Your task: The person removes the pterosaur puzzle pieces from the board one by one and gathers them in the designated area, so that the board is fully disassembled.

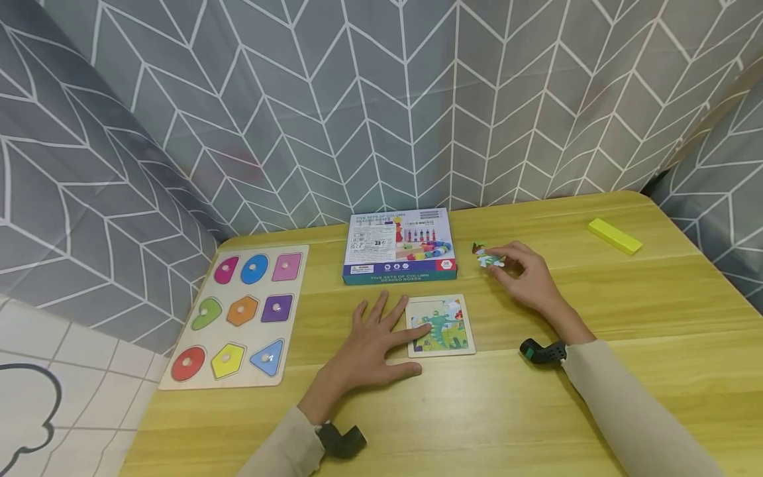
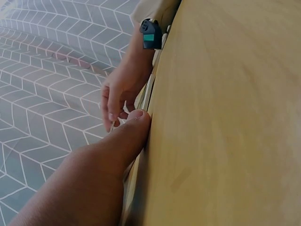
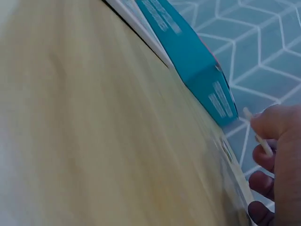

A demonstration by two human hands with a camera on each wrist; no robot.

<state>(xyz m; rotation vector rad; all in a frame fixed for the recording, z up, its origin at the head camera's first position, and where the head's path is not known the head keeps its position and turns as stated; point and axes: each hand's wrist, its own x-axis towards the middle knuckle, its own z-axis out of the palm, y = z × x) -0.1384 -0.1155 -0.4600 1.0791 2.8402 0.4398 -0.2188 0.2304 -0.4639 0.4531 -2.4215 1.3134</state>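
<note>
My right hand (image 1: 526,275) pinches a jigsaw puzzle piece (image 1: 491,261) between thumb and fingers, to the right of the box. The piece shows green and pale blue; its thin edge (image 3: 265,145) appears in the right wrist view. A small red and green patch shows just behind it, and whether that belongs to another piece I cannot tell. My left hand (image 1: 371,348) lies spread on the table, with its index finger reaching onto a square jigsaw puzzle (image 1: 439,324) in a pale frame. That puzzle pictures a green dinosaur. Part of its left side is under the finger.
A bead-set box (image 1: 399,246) lies behind the puzzle. On the left is a wooden shape board (image 1: 234,318) with several coloured knobbed shapes. A yellow block (image 1: 615,236) lies at the back right. Patterned grey curtain (image 1: 381,99) hangs along the table's back edge.
</note>
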